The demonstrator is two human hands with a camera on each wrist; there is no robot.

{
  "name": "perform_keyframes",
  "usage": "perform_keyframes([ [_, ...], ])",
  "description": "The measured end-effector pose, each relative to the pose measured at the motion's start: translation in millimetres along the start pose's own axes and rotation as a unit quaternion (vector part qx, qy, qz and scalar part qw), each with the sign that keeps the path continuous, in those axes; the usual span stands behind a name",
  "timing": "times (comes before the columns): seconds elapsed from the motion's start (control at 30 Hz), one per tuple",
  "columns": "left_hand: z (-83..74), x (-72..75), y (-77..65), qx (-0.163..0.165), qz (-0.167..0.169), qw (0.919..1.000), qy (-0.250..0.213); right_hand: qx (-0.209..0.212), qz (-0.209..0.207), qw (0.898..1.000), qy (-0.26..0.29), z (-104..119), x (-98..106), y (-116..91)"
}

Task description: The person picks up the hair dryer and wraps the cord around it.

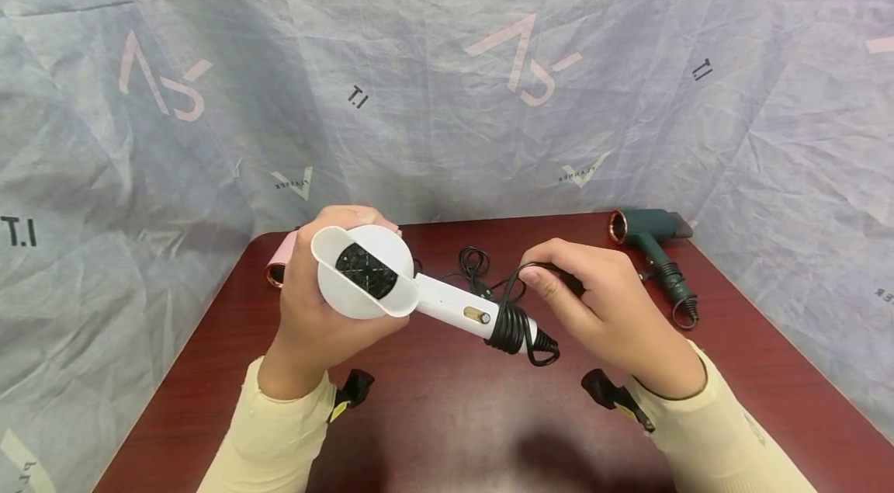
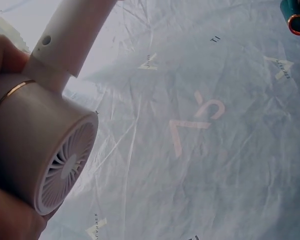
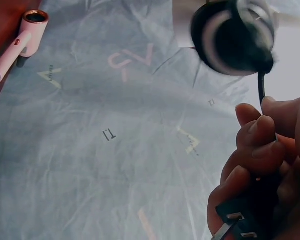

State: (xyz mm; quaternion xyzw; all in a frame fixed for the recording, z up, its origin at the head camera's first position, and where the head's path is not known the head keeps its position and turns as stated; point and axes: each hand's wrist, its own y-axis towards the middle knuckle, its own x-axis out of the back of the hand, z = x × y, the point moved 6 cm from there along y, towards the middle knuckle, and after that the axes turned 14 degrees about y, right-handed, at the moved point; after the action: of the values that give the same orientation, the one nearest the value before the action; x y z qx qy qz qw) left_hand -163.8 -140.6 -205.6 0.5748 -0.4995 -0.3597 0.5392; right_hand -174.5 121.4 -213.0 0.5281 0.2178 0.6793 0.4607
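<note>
My left hand [image 1: 317, 307] grips a white hair dryer [image 1: 447, 303] round its barrel, above the table. Its flat nozzle [image 1: 324, 248] faces the head camera, and the handle slants down to the right. In the left wrist view the dryer's finned rear grille [image 2: 67, 167] shows. Several turns of black cord [image 1: 512, 328] wrap the handle's lower end. My right hand [image 1: 604, 299] pinches the cord between thumb and index finger, right of the handle. In the right wrist view, a dark plug [image 3: 250, 215] with metal prongs sits within the curled fingers.
A dark green hair dryer [image 1: 646, 225] lies at the table's back right, cord wrapped on its handle. At the back left a pink hair dryer [image 1: 285, 251] is partly hidden by my left hand. Loose black cord [image 1: 475, 260] lies near the back edge. Grey fabric [image 1: 419, 128] surrounds the table.
</note>
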Motion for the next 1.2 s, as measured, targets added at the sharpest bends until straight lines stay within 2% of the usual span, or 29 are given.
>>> perform_keyframes([
  [0.23, -8.7, 4.1, 5.7, -0.007, -0.036, 0.9993, -0.011, -0.013, 0.009, 0.999, 0.031, -6.5, -3.2, -0.2],
  [0.37, -10.4, 5.9, 7.1, 0.009, -0.057, 0.997, -0.052, -0.028, 0.02, 0.999, 0.037, -10.6, -6.4, -1.7],
  [0.47, -10.9, 7.7, 7.6, 0.018, -0.076, 0.9942, -0.073, -0.052, 0.03, 0.997, 0.04, -14.1, -10.1, -2.9],
  [0.67, -12.7, 10.4, 8.5, 0.024, -0.11, 0.9911, -0.071, -0.103, 0.058, 0.992, 0.055, -19.1, -19.8, -5.9],
  [1.0, -9.7, 13.4, 6.1, 0.053, -0.156, 0.9846, -0.057, -0.08, 0.082, 0.992, 0.052, -20.4, -35.0, -8.8],
  [1.13, -7.8, 14.0, 5.5, 0.065, -0.168, 0.9826, -0.048, -0.079, 0.076, 0.993, 0.055, -21.0, -39.1, -10.0],
  [1.2, -7.2, 14.2, 4.9, 0.07, -0.175, 0.9814, -0.038, -0.086, 0.07, 0.991, 0.077, -21.6, -42.1, -11.1],
])
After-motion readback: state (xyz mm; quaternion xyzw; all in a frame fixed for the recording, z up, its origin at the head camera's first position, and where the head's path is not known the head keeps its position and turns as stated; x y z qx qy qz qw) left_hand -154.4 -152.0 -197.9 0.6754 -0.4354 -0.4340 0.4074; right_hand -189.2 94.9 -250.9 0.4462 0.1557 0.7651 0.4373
